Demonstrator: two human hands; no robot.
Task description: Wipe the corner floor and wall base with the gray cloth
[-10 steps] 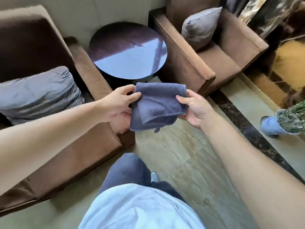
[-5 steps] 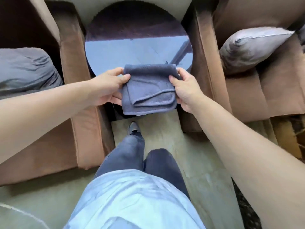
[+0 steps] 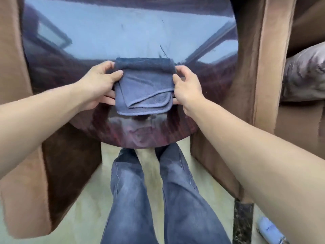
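The gray cloth (image 3: 144,87) is folded into a small square and held up in front of me, over the glossy round table (image 3: 123,32). My left hand (image 3: 98,85) pinches its left edge, and my right hand (image 3: 186,87) pinches its right edge. The top of the cloth is rolled over between my thumbs. The corner floor and wall base are hidden behind the table and chairs.
Brown armchairs stand close on both sides: one arm at left (image 3: 21,138), one at right (image 3: 253,85) with a gray cushion (image 3: 306,76). My legs in jeans (image 3: 149,199) stand on pale stone floor (image 3: 84,217). A light blue shoe (image 3: 270,231) sits at bottom right.
I have stepped forward between the two armchairs, so the round table now fills the view. Both hands keep hold of the cloth, now held over the tabletop.
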